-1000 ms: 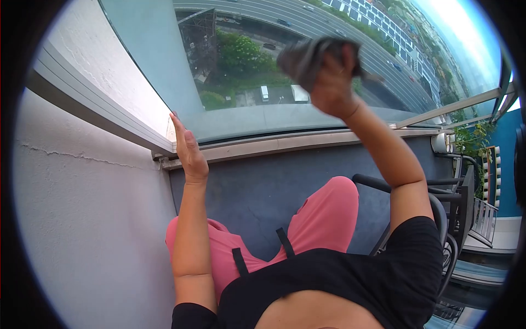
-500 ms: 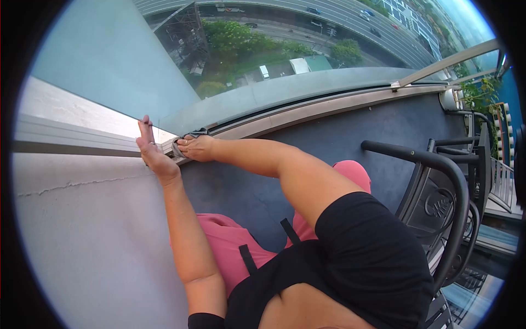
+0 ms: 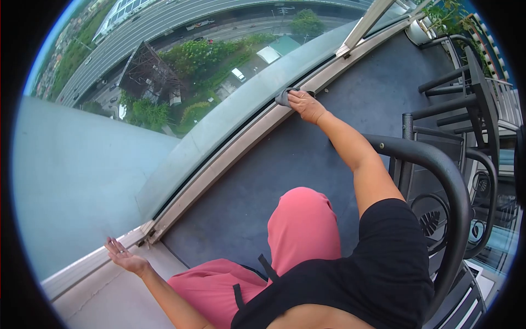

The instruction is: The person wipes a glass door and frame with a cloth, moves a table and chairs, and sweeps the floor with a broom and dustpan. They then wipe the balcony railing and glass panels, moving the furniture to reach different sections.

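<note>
My right hand [image 3: 308, 106] is stretched far forward and closed on a grey cloth [image 3: 283, 98]. The cloth lies bunched against the light metal bottom rail [image 3: 235, 152] of the balcony's glass panel. At the lower left my left hand [image 3: 127, 257] is open, fingers apart, with nothing in it. It is beside the glass and the white frame [image 3: 87, 267], a little short of the rail's left corner. The glass pane [image 3: 93, 164] rises past both the rail and the frame.
A black metal chair [image 3: 449, 181] with a curved armrest stands close on my right. A white plant pot [image 3: 421, 31] sits at the rail's far end. My knee in pink trousers [image 3: 304, 225] is over the dark floor [image 3: 230, 214]. Roads and trees show far below.
My right hand has slid the cloth along the rail from the left corner, away to the right. My left hand has come away from the corner. The view has turned.
</note>
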`<action>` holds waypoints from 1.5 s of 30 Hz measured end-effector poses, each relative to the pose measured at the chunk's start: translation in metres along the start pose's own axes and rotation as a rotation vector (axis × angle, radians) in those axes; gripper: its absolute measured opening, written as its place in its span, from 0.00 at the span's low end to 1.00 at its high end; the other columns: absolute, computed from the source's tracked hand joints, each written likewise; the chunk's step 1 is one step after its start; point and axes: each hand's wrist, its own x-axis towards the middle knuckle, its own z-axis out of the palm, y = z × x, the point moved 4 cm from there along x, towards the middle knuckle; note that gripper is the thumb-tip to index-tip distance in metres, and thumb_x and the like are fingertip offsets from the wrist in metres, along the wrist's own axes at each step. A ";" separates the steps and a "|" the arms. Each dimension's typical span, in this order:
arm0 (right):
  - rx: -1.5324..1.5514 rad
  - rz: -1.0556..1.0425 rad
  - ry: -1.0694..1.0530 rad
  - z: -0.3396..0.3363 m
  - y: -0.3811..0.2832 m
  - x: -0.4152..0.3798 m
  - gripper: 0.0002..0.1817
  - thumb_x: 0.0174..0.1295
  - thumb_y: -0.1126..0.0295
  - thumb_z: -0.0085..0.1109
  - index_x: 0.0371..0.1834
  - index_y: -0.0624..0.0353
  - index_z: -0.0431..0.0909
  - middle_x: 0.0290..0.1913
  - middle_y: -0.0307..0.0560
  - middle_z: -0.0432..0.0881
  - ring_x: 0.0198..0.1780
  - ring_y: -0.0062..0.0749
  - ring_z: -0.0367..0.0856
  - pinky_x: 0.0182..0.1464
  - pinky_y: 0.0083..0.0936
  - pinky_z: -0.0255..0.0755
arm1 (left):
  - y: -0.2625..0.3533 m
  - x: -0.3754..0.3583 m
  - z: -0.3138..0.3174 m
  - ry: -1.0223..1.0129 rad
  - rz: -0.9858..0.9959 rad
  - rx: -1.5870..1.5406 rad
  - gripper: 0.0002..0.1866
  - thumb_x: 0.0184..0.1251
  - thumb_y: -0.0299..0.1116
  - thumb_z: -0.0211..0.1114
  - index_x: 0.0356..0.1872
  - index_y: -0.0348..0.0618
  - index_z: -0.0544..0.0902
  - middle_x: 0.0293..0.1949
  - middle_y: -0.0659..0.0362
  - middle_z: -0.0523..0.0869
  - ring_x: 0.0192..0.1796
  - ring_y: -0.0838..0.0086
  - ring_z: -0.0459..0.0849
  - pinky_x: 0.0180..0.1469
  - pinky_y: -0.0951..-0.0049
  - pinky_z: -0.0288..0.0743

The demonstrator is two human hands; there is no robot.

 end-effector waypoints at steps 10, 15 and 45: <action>0.078 1.191 0.141 0.011 0.193 -0.052 0.23 0.55 0.77 0.44 0.58 0.60 0.67 0.61 0.50 0.68 0.64 0.42 0.64 0.60 0.38 0.62 | 0.014 -0.002 0.005 0.024 -0.081 0.057 0.38 0.69 0.56 0.35 0.68 0.32 0.51 0.68 0.51 0.60 0.71 0.65 0.55 0.71 0.67 0.44; 0.102 1.268 0.007 0.007 0.206 -0.049 0.19 0.59 0.74 0.44 0.55 0.56 0.71 0.56 0.50 0.69 0.59 0.44 0.68 0.58 0.37 0.67 | 0.020 -0.008 0.011 0.021 -0.094 0.050 0.39 0.69 0.57 0.36 0.68 0.32 0.49 0.68 0.52 0.59 0.72 0.65 0.52 0.71 0.66 0.40; 2.106 1.129 0.494 -0.052 -0.256 0.072 0.08 0.49 0.73 0.61 0.34 0.60 0.79 0.32 0.40 0.80 0.33 0.24 0.78 0.39 0.21 0.73 | 0.005 -0.001 0.001 -0.210 0.053 0.007 0.32 0.72 0.46 0.36 0.65 0.24 0.55 0.63 0.44 0.65 0.67 0.60 0.61 0.70 0.65 0.51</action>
